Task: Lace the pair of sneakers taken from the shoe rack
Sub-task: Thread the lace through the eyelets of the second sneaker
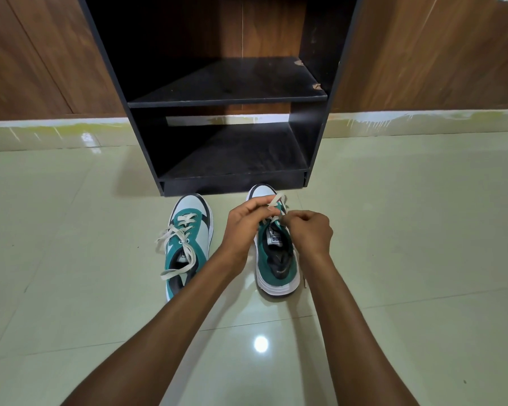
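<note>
Slack is my worry: my left hand (245, 221) and right hand (309, 230) each pinch the lace (276, 200) above the right sneaker (276, 259) on the floor (393, 230), and a loosened pinch could let it slide back out.

Both sneakers (188, 244) are teal, white and black, with cream laces (175, 238). The rack (226, 98) is black. The floor tiles (71, 259) are pale glossy cream, the wall (41, 54) brown woodgrain.

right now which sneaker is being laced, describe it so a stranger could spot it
Start at the black shoe rack and look at the floor before it. Two teal-and-white sneakers sit there; it is the right sneaker, the one with both hands on its lace.
</note>
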